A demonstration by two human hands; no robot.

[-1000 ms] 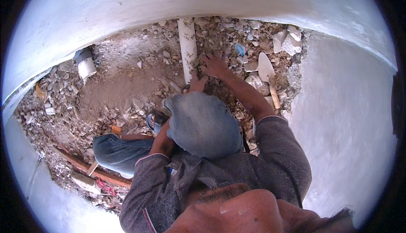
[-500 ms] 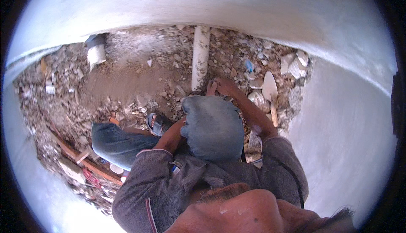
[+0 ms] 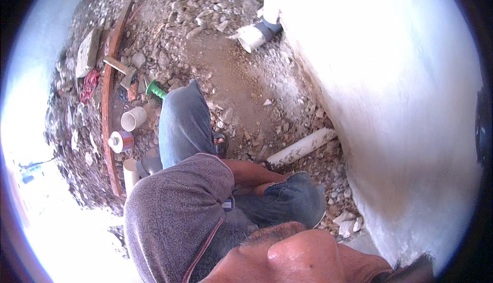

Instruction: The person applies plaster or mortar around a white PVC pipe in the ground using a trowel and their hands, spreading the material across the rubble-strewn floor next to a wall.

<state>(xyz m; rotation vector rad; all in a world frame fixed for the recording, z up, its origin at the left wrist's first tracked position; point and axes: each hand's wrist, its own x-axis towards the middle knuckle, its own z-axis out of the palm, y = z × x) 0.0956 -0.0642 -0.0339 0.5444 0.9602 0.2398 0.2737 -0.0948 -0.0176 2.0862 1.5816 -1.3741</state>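
Observation:
A white pipe [image 3: 303,147] lies at a slant in the rubble, its far end at the foot of the wall. My left forearm reaches across toward its near end. Only the wrist side of my left hand [image 3: 281,177] shows; the fingers are hidden behind my bent right knee [image 3: 298,196], so I cannot make out what they hold or touch. My right hand is not to be seen, covered by the knee and my body. At my left lie a short white pipe piece [image 3: 134,119], a small capped tin [image 3: 121,142] and a green spiral-shaped handle [image 3: 155,89].
A long reddish wooden beam [image 3: 107,103] runs along the left, with a hammer-like tool [image 3: 117,65] across it. Beyond are a pale block [image 3: 89,53] and a red tangle [image 3: 89,86]. A white pipe with a grey collar [image 3: 252,38] meets the wall [image 3: 400,129].
My view has swung left, bringing the beam, tin and pipe pieces into sight. My right hand, earlier near the pipe's end, and the trowel on the right are out of sight.

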